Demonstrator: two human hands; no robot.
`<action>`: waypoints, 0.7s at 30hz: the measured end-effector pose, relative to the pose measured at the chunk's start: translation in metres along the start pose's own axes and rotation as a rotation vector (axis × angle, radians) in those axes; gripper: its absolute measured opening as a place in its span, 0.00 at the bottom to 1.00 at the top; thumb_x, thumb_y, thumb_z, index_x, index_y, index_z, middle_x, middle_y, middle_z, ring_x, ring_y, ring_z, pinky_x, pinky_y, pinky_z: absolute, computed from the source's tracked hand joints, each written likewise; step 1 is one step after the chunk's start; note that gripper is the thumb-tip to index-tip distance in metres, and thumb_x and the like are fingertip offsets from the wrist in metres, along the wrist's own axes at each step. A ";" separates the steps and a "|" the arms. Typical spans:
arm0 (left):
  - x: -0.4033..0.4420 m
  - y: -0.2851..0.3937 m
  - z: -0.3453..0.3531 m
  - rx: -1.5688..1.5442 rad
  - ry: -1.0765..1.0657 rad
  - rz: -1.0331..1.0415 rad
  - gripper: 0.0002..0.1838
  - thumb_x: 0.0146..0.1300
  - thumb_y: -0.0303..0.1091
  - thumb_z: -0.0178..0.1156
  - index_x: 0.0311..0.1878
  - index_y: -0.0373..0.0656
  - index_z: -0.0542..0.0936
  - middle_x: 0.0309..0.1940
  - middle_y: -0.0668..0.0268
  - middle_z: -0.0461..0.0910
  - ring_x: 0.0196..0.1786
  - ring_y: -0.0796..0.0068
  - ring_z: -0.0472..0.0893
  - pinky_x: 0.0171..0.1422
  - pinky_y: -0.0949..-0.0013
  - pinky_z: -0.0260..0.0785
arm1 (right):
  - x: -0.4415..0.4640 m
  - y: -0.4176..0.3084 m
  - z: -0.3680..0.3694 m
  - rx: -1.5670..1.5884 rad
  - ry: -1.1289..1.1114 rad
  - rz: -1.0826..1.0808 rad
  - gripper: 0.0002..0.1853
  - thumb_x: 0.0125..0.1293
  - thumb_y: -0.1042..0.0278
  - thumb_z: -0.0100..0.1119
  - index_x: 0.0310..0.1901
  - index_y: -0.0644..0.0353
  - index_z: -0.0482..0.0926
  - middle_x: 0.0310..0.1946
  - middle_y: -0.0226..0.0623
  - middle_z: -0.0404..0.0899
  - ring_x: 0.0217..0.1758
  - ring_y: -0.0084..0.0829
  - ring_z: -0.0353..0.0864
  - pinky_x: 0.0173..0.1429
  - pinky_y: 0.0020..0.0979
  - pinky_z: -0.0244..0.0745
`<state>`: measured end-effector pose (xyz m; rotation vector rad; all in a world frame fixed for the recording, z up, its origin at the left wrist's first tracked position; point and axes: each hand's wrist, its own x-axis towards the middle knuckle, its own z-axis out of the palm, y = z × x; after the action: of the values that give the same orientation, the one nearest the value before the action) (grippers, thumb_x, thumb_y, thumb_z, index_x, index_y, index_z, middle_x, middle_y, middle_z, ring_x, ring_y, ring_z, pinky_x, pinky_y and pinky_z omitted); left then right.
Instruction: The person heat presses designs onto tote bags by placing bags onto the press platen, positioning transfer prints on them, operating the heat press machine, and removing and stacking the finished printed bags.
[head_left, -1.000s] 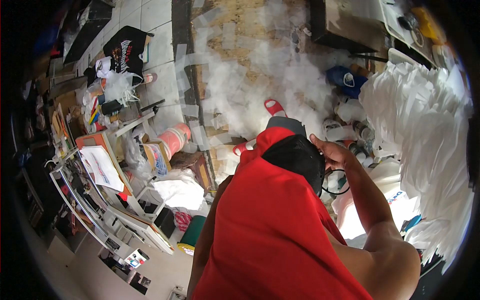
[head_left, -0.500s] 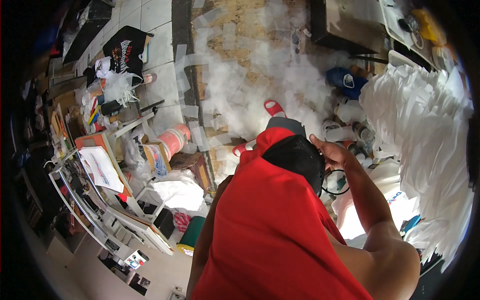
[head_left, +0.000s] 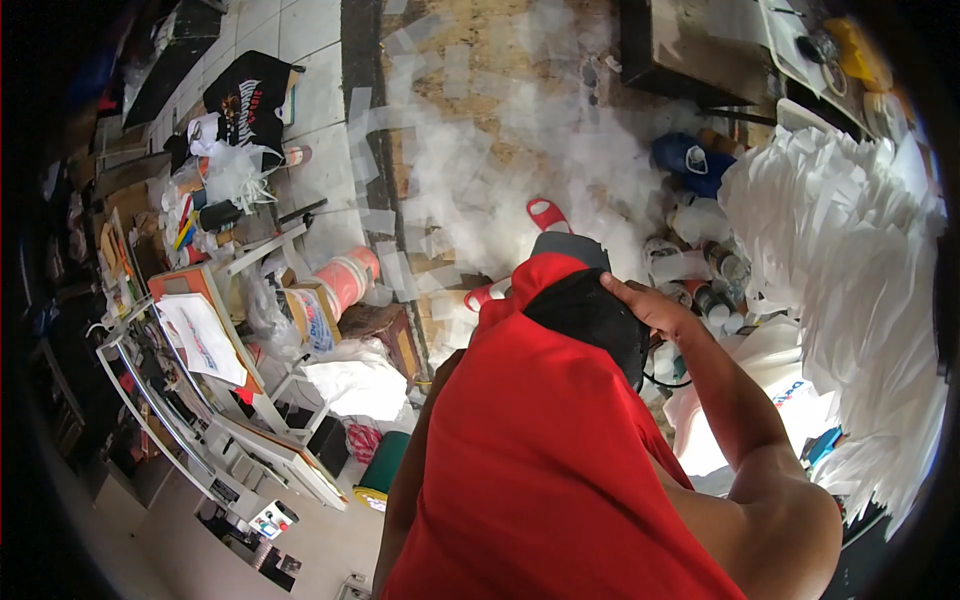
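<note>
Head view: a piece of black cloth (head_left: 590,325) is seen at the front of the body, partly overlapped by the red shirt (head_left: 540,450). Its far edge is touched by the right hand (head_left: 650,305), with the thumb side laid along it; whether the cloth is pinched in this grip cannot be told, since the fingers are partly hidden. The cloth lies to the picture's left of the hand, its longer direction slanting from upper left to lower right. No left hand can be seen, so the state of that grip cannot be told; of the two, only the right is shown near the cloth.

Below the right wrist, part of a black loop (head_left: 668,383) is seen. Beyond the forearm, a white bag (head_left: 785,360) with blue lettering is placed near a tall mass of white sheets (head_left: 825,230). Clear jars (head_left: 728,262) are crowded on that side, their contents too unclear to be named. On the left, a cardboard box (head_left: 318,312) is set beside a pink bucket (head_left: 345,278); what is held inside either cannot be made out.
</note>
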<state>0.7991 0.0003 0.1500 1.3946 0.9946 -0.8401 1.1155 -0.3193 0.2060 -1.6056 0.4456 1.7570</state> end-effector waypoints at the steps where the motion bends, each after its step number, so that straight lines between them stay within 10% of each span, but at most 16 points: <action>1: 0.002 0.000 0.000 0.005 -0.003 0.000 0.20 0.65 0.37 0.60 0.58 0.40 0.77 0.51 0.59 0.81 0.52 0.69 0.81 0.58 0.66 0.72 | -0.004 -0.003 0.001 -0.001 0.001 0.001 0.44 0.62 0.22 0.46 0.58 0.61 0.74 0.39 0.35 0.81 0.28 0.21 0.80 0.22 0.25 0.72; 4: 0.002 0.001 0.000 0.002 -0.006 0.003 0.20 0.65 0.37 0.60 0.58 0.40 0.77 0.51 0.59 0.81 0.52 0.69 0.81 0.58 0.66 0.71 | -0.010 -0.008 0.004 -0.107 0.055 0.019 0.45 0.64 0.23 0.43 0.62 0.62 0.72 0.42 0.42 0.81 0.41 0.31 0.83 0.39 0.32 0.78; 9: 0.002 0.001 0.001 0.002 -0.010 0.006 0.20 0.65 0.37 0.60 0.58 0.40 0.77 0.51 0.59 0.81 0.52 0.69 0.81 0.58 0.66 0.71 | 0.000 0.002 0.008 -0.197 0.170 0.001 0.48 0.65 0.23 0.38 0.64 0.67 0.69 0.55 0.54 0.76 0.65 0.47 0.71 0.68 0.35 0.60; 21: 0.005 0.005 0.003 -0.001 -0.015 0.010 0.20 0.65 0.36 0.59 0.58 0.40 0.77 0.52 0.59 0.81 0.53 0.69 0.80 0.59 0.66 0.71 | 0.002 0.004 0.005 -0.146 0.135 0.024 0.47 0.65 0.24 0.41 0.61 0.68 0.73 0.57 0.51 0.76 0.61 0.40 0.75 0.64 0.33 0.65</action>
<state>0.8055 -0.0026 0.1474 1.3897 0.9752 -0.8412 1.1094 -0.3180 0.2038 -1.8365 0.4093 1.7398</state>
